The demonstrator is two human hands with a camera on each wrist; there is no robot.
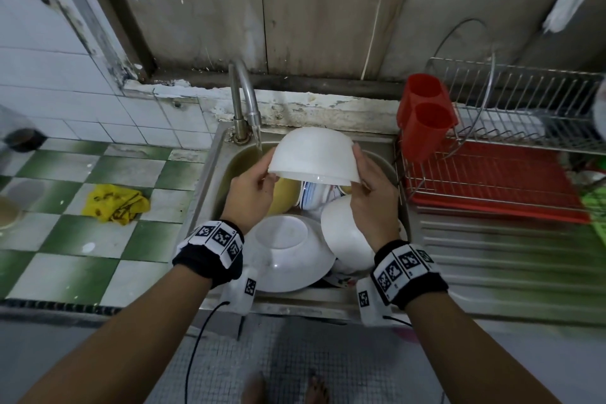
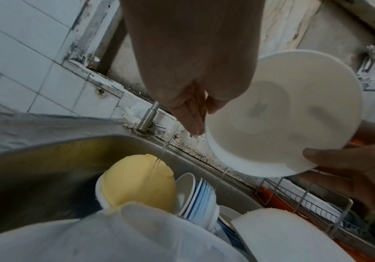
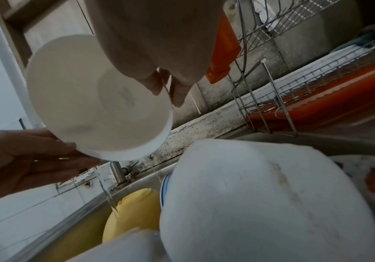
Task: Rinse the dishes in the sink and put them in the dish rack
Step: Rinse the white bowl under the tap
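White bowl [image 1: 314, 156] upside down above the sink [image 1: 216, 154], gripped at its rim by left hand [image 1: 251, 197] and right hand [image 1: 372, 203], fingers [image 2: 193, 113] curled around the edge. Tap [image 1: 244, 98] stream just left of the left fingers, falling onto a yellow bowl [image 2: 137, 182] below. Dish rack [image 1: 498, 154] right of the right fingers.
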